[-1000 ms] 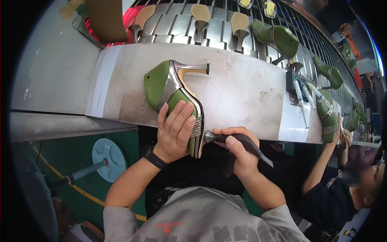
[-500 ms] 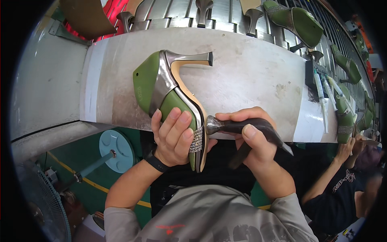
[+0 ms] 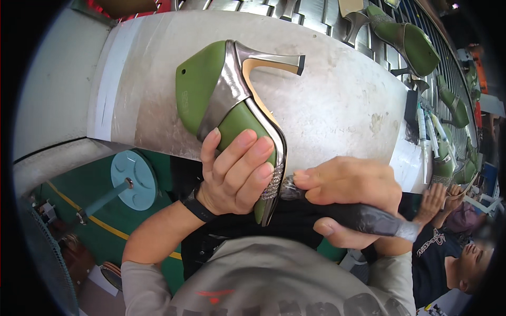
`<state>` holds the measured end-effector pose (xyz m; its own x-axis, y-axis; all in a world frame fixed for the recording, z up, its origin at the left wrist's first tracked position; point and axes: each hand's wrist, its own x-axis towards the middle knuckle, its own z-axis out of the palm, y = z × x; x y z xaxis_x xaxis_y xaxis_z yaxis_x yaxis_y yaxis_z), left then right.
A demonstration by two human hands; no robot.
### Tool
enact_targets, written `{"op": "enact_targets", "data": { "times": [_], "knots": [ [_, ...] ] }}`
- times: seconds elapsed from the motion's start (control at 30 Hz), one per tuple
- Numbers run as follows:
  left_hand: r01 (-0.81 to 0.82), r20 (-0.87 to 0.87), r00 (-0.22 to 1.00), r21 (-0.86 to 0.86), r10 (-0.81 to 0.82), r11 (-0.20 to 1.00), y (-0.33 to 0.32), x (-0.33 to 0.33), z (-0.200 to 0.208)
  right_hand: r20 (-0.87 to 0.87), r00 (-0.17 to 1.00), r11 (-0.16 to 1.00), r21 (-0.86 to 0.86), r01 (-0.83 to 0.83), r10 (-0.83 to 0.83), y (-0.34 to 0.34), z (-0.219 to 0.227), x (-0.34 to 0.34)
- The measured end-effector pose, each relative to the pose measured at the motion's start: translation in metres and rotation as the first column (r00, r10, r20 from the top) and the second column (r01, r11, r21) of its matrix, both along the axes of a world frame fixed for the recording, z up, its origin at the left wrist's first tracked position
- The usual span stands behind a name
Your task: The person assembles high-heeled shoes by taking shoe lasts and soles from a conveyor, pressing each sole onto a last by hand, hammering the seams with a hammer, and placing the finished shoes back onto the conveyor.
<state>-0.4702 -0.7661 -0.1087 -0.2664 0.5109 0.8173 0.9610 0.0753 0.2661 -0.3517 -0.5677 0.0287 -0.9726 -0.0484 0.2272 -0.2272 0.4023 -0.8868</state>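
Note:
My left hand (image 3: 232,176) is closed around the toe part of a green high-heeled shoe (image 3: 241,122). The shoe lies on its side, with a green last inside it, a metallic grey strap and a slim heel (image 3: 276,62) pointing right. A sparkling band (image 3: 273,181) crosses the toe beside my fingertips. My right hand (image 3: 356,181) grips a dark hammer (image 3: 369,220), its fingers wrapped over the middle. The hammer's rounded metal face is against or very close to the sole edge by the band; contact cannot be told. Its other end sticks out to the right.
A pale worn work surface (image 3: 337,95) lies under the shoe. Beyond it a slatted metal conveyor (image 3: 258,8) carries more green shoes (image 3: 411,47). Syringe-like applicators (image 3: 428,129) stand at the right. A co-worker's hands (image 3: 435,203) are at work on the far right.
My right hand has turned, its knuckles now upward, and the hammer has swung with it. My left hand still holds the shoe. The whole view has shifted slightly.

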Motion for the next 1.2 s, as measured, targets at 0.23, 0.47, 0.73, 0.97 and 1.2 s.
{"op": "enact_targets", "data": {
  "times": [0.23, 0.47, 0.73, 0.97, 1.2],
  "knots": [
    [-0.014, 0.030, 0.999, 0.002, 0.014, 1.000, 0.000, 0.002, -0.002, 0.192, 0.907, 0.784, -0.455, 0.421, -0.376, -0.018, 0.004, 0.019],
    [-0.016, 0.071, 0.997, 0.026, 0.014, 1.000, 0.000, 0.000, -0.001, 0.075, 0.980, 0.971, -0.137, 0.194, -0.185, -0.002, 0.004, -0.010],
    [0.010, 0.113, 0.994, -0.014, -0.008, 1.000, -0.003, 0.004, 0.002, 0.059, 0.992, 0.993, -0.039, 0.113, -0.111, -0.023, 0.013, 0.000],
    [0.038, 0.008, 0.999, -0.061, -0.038, 0.997, -0.008, -0.001, 0.000, 0.056, 0.992, 0.993, 0.017, 0.114, -0.115, -0.046, 0.014, 0.011],
    [0.060, -0.023, 0.998, -0.102, -0.063, 0.993, -0.012, -0.009, -0.001, 0.323, 0.939, 0.967, -0.177, 0.184, -0.120, -0.045, 0.007, 0.037]
  ]
}}
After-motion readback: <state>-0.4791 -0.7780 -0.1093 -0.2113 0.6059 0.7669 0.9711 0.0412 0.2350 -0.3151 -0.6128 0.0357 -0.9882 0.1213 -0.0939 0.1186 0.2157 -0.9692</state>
